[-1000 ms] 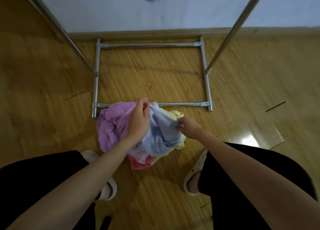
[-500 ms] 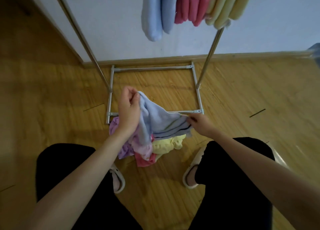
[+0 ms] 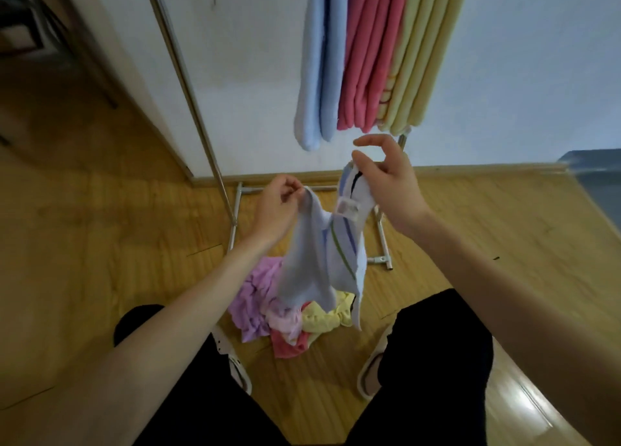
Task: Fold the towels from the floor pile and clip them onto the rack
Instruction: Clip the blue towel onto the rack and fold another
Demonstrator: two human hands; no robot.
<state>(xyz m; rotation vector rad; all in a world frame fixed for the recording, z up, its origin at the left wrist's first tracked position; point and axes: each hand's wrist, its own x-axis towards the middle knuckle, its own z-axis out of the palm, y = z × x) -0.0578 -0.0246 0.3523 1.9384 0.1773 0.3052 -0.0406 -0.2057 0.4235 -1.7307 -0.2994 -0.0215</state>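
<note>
Lifted blue towel (image 3: 319, 260) hangs between fingers (image 3: 295, 190).

Soft matt terry cloth: held towel (image 3: 322, 260), floor pile (image 3: 268, 307), hung towels (image 3: 369, 59). Shiny smooth metal rack (image 3: 188, 75). Glossy wood-grain floor (image 3: 84, 244), glare near right. Matt painted wall (image 3: 255, 59).

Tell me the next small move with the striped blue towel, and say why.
Probably pull the two hands apart to spread the pale blue striped towel flat. The left hand pinches one corner and the right hand another, but the cloth sags bunched between them over the floor pile of crumpled towels, so no fold can start.
</note>
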